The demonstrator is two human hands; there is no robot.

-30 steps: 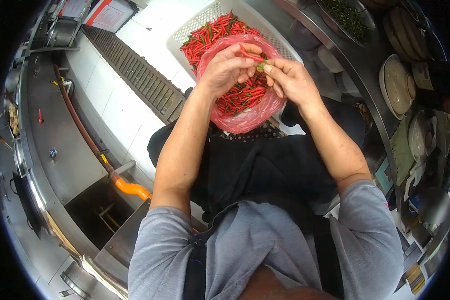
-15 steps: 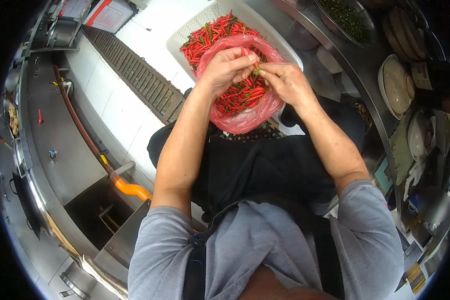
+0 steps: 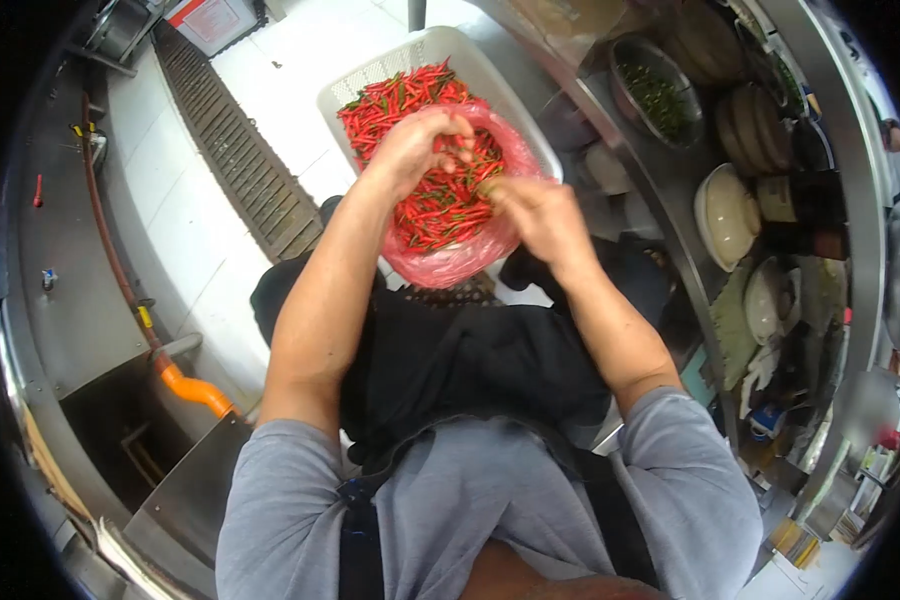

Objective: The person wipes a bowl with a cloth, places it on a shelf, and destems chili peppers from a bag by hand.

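My left hand [image 3: 423, 150] hangs over the back left of a pink plastic bag [image 3: 448, 268], its fingers loosely curled and apart, with no chili visible in them. My right hand [image 3: 542, 215] is at the bag's right side. Its fingertips come together just above the chilies, slightly blurred, and whatever they may pinch is too small to make out. Red chilies with green stems [image 3: 438, 215] fill the open bag. Behind it, a white perforated plastic basket [image 3: 505, 82] holds a heap of similar red chilies [image 3: 375, 112], partly covered by the bag and my left hand.
A floor drain grate [image 3: 235, 150] runs along the white tiles at left. Beyond it stands a steel counter with an orange pipe [image 3: 195, 388]. On the right, a metal shelf holds a bowl of green pieces [image 3: 658, 100] and a pale bowl [image 3: 727, 218].
My hands were together over the bag, fingers pinching a red chili at its green end. Now they are apart, and the chili no longer shows between them. The view has shifted.
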